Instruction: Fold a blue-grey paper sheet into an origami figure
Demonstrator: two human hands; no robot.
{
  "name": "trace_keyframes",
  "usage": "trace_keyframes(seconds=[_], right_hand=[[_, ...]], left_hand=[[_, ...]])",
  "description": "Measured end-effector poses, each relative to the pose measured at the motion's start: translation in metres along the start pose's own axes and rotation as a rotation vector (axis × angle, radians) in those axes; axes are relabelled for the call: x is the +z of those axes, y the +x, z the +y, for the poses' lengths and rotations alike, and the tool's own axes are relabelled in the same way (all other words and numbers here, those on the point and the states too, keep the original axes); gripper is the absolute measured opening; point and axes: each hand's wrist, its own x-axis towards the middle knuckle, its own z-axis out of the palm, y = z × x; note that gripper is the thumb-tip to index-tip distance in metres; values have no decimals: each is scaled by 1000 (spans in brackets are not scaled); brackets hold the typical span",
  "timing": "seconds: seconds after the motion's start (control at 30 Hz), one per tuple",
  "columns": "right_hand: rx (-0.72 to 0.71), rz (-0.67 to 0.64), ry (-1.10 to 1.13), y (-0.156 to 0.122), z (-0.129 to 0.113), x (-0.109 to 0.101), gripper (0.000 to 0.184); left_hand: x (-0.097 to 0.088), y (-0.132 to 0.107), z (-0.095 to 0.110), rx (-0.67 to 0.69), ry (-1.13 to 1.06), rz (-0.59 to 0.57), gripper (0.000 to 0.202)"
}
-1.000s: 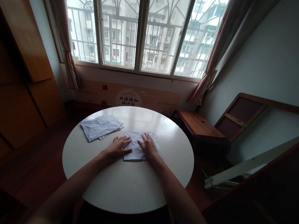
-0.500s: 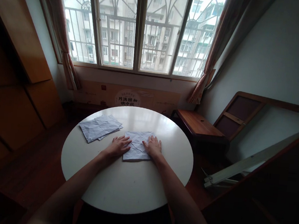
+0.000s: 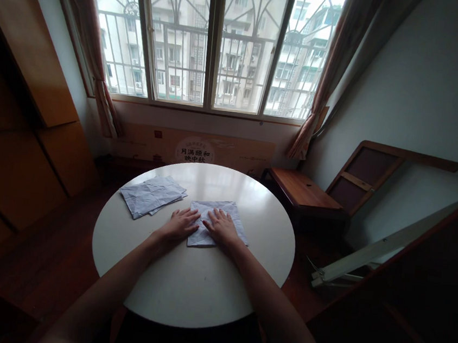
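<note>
A creased, light grey-blue sheet of paper [image 3: 230, 210], seemingly folded, lies flat near the middle of the round white table. My left hand [image 3: 182, 223] rests at its left edge, palm down, fingertips on the paper. Across its middle lies my right hand [image 3: 221, 226], fingers spread and flat, covering part of the surface. Both hands are open and grip nothing. To the left of my left hand sits a loose stack of similar crumpled papers [image 3: 150, 195], overlapping at odd angles.
The round table [image 3: 195, 293] stands in front of a barred window [image 3: 241, 58]. A low wooden bench [image 3: 304, 189] is beyond its right side, with a framed panel [image 3: 362, 172] leaning by the wall. Wooden cabinets [image 3: 11, 181] line the left.
My right hand has slid left from the paper's right side onto its middle, closer to my left hand. My left hand and the stack stay about where they were.
</note>
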Motion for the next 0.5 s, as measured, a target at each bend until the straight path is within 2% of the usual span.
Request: trace_keyframes(seconds=[0.33, 0.5], right_hand=[[267, -12, 9, 8, 21, -2, 72], [319, -3, 7, 7, 32, -4, 74]], left_hand=[[-5, -2, 4, 4, -4, -16, 56], [-7, -3, 6, 6, -16, -20, 55]])
